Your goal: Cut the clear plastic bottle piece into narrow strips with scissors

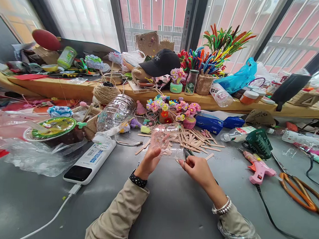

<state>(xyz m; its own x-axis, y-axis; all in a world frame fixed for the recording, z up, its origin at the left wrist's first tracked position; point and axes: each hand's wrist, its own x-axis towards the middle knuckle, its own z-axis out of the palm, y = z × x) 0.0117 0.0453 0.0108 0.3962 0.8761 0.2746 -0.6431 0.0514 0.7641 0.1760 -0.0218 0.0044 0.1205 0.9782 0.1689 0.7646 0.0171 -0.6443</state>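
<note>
Above the middle of the table, my left hand [150,160] is wrapped round a clear plastic bottle [171,152], which lies sideways and shows the wooden sticks through its wall. My right hand [198,169] pinches a small dark tool [186,153] with a thin pointed part, held against the bottle's right end. Whether that tool is a knife or small scissors I cannot tell. Just behind the bottle lies a loose pile of wooden craft sticks [198,140].
At right lie a pink glue gun [260,167] with its cord and large orange-handled scissors [300,189]. A white power bank [91,162] with a cable and a lidded bowl [54,130] are at left. Pipe-cleaner flowers [186,108] stand behind, below a crowded wooden shelf [147,96].
</note>
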